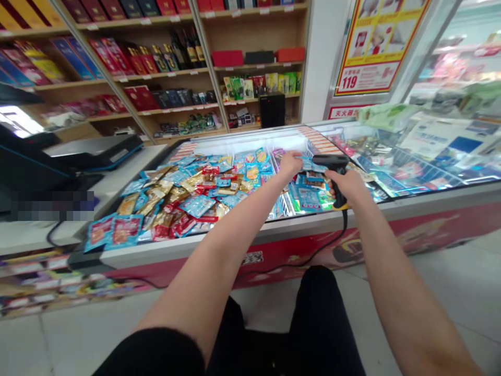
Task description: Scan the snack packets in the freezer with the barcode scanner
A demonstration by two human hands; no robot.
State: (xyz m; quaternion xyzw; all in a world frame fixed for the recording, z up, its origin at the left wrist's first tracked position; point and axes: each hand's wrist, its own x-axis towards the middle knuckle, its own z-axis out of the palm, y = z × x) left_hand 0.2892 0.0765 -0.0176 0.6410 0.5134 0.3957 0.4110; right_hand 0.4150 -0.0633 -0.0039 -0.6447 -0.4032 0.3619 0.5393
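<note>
My right hand (348,185) is wrapped round the handle of a black barcode scanner (332,163) whose head points left, and its black cable (313,256) hangs down the freezer front. My left hand (290,163) pinches a small blue snack packet (309,165) just in front of the scanner head. Both hands are above the glass top of a chest freezer (250,243). A heap of several blue, red and gold snack packets (183,198) lies on the glass to the left of my hands, and more blue packets (309,198) lie under them.
A counter with a black scale (96,151) and a dark screen (23,167) stands at the left. Wooden shelves (176,73) of boxed goods and bottles fill the back wall. A red and yellow poster (376,47) hangs at the right. My knees in black trousers (317,324) are below.
</note>
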